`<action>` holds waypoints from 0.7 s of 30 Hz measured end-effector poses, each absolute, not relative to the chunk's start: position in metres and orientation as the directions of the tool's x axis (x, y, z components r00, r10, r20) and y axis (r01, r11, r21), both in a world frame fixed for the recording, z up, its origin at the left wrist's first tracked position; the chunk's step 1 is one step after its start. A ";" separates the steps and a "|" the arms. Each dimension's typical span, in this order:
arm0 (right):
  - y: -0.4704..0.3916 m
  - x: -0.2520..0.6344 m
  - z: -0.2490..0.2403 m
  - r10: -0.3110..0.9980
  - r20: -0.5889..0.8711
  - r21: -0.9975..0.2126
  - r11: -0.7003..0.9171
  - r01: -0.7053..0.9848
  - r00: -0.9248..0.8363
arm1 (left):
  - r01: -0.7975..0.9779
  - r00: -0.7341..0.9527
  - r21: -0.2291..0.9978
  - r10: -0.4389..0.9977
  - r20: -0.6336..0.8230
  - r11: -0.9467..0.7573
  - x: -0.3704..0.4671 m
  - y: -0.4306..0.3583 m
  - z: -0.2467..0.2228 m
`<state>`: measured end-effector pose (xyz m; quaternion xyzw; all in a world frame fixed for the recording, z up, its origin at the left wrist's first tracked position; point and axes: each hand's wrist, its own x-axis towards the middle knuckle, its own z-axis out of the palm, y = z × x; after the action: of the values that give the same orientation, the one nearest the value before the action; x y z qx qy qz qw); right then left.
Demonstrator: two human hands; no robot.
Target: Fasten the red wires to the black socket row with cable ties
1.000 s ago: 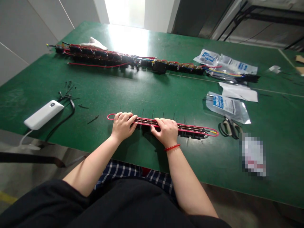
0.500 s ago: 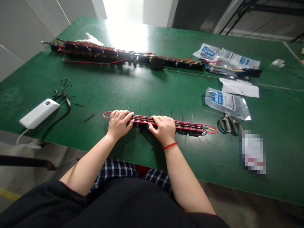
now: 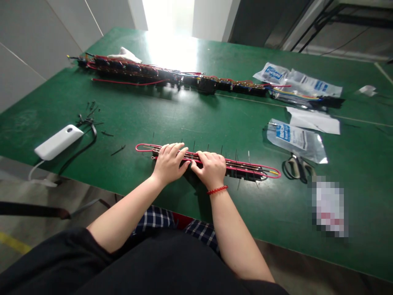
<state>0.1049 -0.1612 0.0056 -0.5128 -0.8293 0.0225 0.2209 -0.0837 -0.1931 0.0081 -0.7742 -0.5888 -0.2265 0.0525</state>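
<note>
A long black strip assembly [image 3: 242, 169] with red wire looped at both ends lies across the green table in front of me. Thin dark ties stick up along it. My left hand [image 3: 169, 164] grips the assembly left of its middle, fingers over the top and thumb on the near side. Close beside it, my right hand [image 3: 211, 168], with a red bead bracelet at the wrist, grips the middle in the same way. The two thumbs nearly meet. The palms hide part of the strip's near side.
Across the back of the green table [image 3: 196, 119] lies a longer wired assembly [image 3: 125, 69]. At left are a white device [image 3: 59, 142] and scattered black ties [image 3: 89, 119]. To the right are scissors [image 3: 297, 167], a plastic packet [image 3: 296, 140], white paper [image 3: 313, 119] and a blurred-out item [image 3: 330, 207].
My left hand has slid right along the strip, closer to my right hand, uncovering the strip's left end. My right hand keeps its grip. The whole view has shifted slightly.
</note>
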 end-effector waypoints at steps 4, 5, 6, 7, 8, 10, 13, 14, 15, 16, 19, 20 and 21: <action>-0.161 0.106 0.004 0.859 0.347 -0.264 0.475 0.840 -0.377 | 0.933 0.227 0.187 0.905 0.359 -0.309 -0.070 -0.187 0.002; -0.161 0.106 0.004 0.858 0.345 -0.265 0.478 0.838 -0.380 | 0.934 0.224 0.189 0.908 0.355 -0.304 -0.070 -0.187 0.001; -0.161 0.106 0.004 0.857 0.345 -0.268 0.480 0.835 -0.382 | 0.934 0.220 0.192 0.910 0.351 -0.301 -0.070 -0.186 -0.001; -0.161 0.106 0.004 0.856 0.347 -0.273 0.483 0.832 -0.383 | 0.934 0.218 0.195 0.912 0.348 -0.298 -0.071 -0.186 -0.002; -0.161 0.106 0.004 0.855 0.350 -0.280 0.485 0.829 -0.382 | 0.934 0.217 0.197 0.913 0.346 -0.297 -0.071 -0.186 -0.002; -0.161 0.106 0.004 0.855 0.359 -0.298 0.485 0.822 -0.374 | 0.934 0.218 0.197 0.914 0.341 -0.297 -0.072 -0.186 -0.002; -0.161 0.106 0.003 0.858 0.367 -0.320 0.478 0.818 -0.359 | 0.934 0.222 0.196 0.915 0.338 -0.299 -0.072 -0.186 0.000; -0.161 0.106 0.003 0.859 0.368 -0.323 0.476 0.818 -0.355 | 0.933 0.223 0.196 0.914 0.339 -0.301 -0.073 -0.186 0.000; -0.161 0.106 0.004 0.859 0.369 -0.324 0.476 0.818 -0.354 | 0.933 0.225 0.196 0.913 0.340 -0.303 -0.073 -0.186 0.001; -0.160 0.107 0.004 0.858 0.371 -0.324 0.477 0.817 -0.354 | 0.932 0.227 0.196 0.912 0.341 -0.305 -0.073 -0.185 0.001; -0.160 0.107 0.004 0.855 0.375 -0.321 0.483 0.814 -0.359 | 0.929 0.235 0.200 0.915 0.327 -0.310 -0.073 -0.184 0.003; -0.160 0.107 0.004 0.854 0.376 -0.321 0.485 0.813 -0.361 | 0.928 0.238 0.203 0.918 0.318 -0.311 -0.074 -0.184 0.004; -0.161 0.107 0.005 0.852 0.377 -0.321 0.487 0.812 -0.362 | 0.928 0.240 0.205 0.920 0.309 -0.311 -0.074 -0.184 0.006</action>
<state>0.1066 -0.1607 0.0046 -0.5048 -0.8243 0.0399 0.2532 -0.0736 -0.1841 0.0056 -0.7874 -0.5868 -0.1886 0.0102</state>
